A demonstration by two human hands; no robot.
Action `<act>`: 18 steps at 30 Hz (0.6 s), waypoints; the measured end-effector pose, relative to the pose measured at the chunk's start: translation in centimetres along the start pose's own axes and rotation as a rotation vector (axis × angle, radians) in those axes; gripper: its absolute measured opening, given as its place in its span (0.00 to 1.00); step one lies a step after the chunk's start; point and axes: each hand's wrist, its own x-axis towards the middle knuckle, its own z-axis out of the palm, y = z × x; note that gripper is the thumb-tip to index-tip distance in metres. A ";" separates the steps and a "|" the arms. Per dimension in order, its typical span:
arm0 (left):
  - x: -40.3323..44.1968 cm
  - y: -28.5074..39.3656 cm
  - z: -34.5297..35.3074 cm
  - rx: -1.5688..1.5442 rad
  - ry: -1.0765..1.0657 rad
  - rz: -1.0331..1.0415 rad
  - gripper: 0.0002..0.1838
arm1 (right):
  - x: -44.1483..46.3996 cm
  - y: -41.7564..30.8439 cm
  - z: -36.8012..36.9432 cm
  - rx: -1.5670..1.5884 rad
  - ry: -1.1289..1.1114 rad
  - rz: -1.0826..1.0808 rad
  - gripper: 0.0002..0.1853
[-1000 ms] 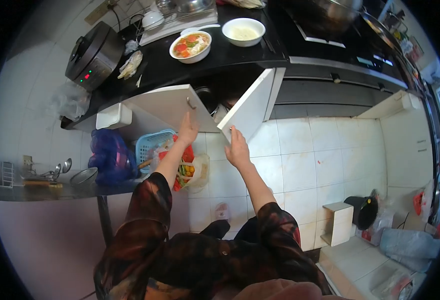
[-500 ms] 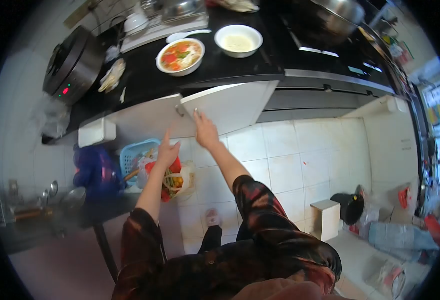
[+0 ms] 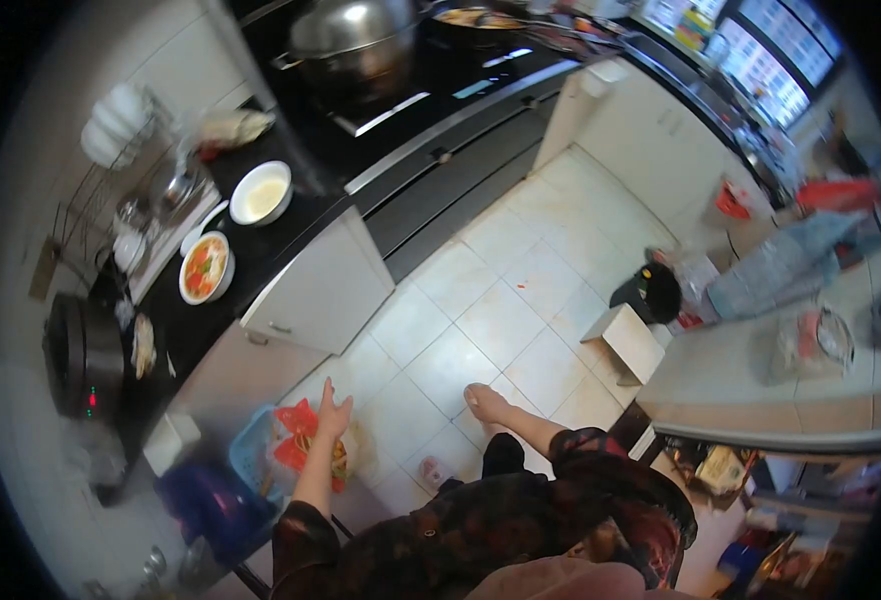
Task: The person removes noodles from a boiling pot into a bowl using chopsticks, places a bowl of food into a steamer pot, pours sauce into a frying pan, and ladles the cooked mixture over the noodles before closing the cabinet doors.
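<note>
My left hand (image 3: 334, 412) is raised with its fingers apart and nothing in it, above the red plastic bag (image 3: 297, 418) beside the blue basket (image 3: 251, 445). Over the tiled floor, my right hand (image 3: 485, 403) holds no visible object; how its fingers lie is too small to tell. The white cabinet door (image 3: 323, 285) stands near the closed position, apart from both hands. A bowl of red and yellow food (image 3: 207, 268) and a white bowl with pale contents (image 3: 261, 193) rest on the black counter (image 3: 186, 335).
A rice cooker (image 3: 86, 355) stands at the left. Behind the counter bowls are a stove with a steel pot (image 3: 353, 40). A black bin (image 3: 647, 293) and a small white stool (image 3: 625, 343) stand on the floor at the right, near plastic bags.
The view has turned to the right. The cabinet doors have swung nearly shut, and both hands have come away from them. My right hand has moved right, over the floor.
</note>
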 end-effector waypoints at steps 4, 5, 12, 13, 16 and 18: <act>0.2 2.5 2.5 -0.001 -0.116 0.010 0.40 | -10.6 -2.6 -8.0 0.290 0.087 0.220 0.25; -0.8 4.6 2.9 -0.113 -0.172 -0.057 0.39 | -11.3 -0.7 -6.5 0.269 0.106 0.301 0.26; -4.3 13.5 7.0 -0.336 -0.320 -0.037 0.34 | -16.1 0.2 -11.3 0.378 0.347 0.264 0.25; -4.0 14.0 7.4 -0.251 -0.313 0.126 0.33 | -15.6 0.7 -11.9 0.384 0.360 0.264 0.25; -3.4 19.3 7.4 -0.038 -0.283 0.419 0.33 | -13.8 2.2 -14.2 0.334 0.379 0.273 0.26; -3.0 22.6 7.2 0.085 -0.240 0.527 0.33 | -12.7 2.7 -17.3 0.339 0.424 0.205 0.28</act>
